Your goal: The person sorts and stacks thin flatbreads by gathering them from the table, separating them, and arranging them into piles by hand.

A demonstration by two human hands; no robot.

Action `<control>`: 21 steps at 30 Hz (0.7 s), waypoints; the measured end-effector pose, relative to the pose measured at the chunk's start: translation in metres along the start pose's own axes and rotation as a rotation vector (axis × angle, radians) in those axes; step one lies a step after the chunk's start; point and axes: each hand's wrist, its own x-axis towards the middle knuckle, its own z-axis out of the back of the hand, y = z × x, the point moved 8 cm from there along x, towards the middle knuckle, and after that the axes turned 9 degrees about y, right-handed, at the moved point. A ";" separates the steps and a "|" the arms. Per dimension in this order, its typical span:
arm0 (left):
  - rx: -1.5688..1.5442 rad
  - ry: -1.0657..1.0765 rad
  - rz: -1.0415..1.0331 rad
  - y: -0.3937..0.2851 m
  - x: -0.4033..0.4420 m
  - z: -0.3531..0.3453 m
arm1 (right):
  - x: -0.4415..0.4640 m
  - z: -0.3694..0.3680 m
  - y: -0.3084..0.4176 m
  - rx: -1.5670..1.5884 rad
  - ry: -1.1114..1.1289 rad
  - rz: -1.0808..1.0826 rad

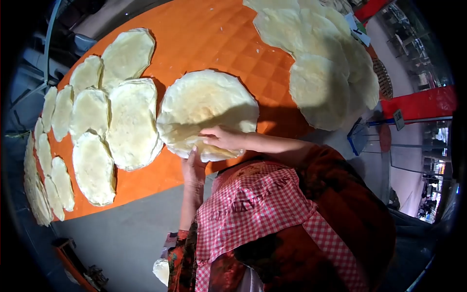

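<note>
A large round stack of thin, pale flatbreads lies on the orange tabletop at its near edge, straight ahead of me. The near rim of the top flatbread is lifted and folded over. My right hand pinches this raised flap from above, its fingers closed. Below the near rim, my left hand grips the edge of the bread, with the thumb up against it and the other fingers partly hidden. Shadow falls across the near half of the stack.
To the left, several piles of flatbreads cover the orange table. More overlapping sheets spread at the far right, some past the table's edge. A woven basket and a blue-framed stand are beyond the right side.
</note>
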 end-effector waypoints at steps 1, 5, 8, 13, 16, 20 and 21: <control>0.042 -0.062 0.004 0.008 0.005 0.023 | 0.002 0.000 0.001 0.024 -0.100 -0.021; 0.121 -0.078 0.030 0.002 0.011 0.020 | 0.019 -0.024 -0.011 -0.177 -0.280 -0.159; 0.179 -0.104 0.011 -0.005 0.006 0.033 | 0.020 0.010 0.043 -0.318 -0.341 0.054; 0.193 -0.171 0.055 -0.015 0.019 0.099 | -0.016 0.224 0.023 -0.206 -0.633 -0.031; 0.190 -0.184 0.095 -0.008 0.030 0.128 | -0.127 0.347 -0.018 -0.022 -0.909 0.088; 0.191 -0.162 0.052 -0.024 0.019 0.080 | -0.255 0.445 -0.124 -0.461 -1.000 -0.528; 0.178 -0.158 0.061 -0.022 0.019 0.085 | -0.277 0.436 -0.129 -0.661 -1.156 -0.637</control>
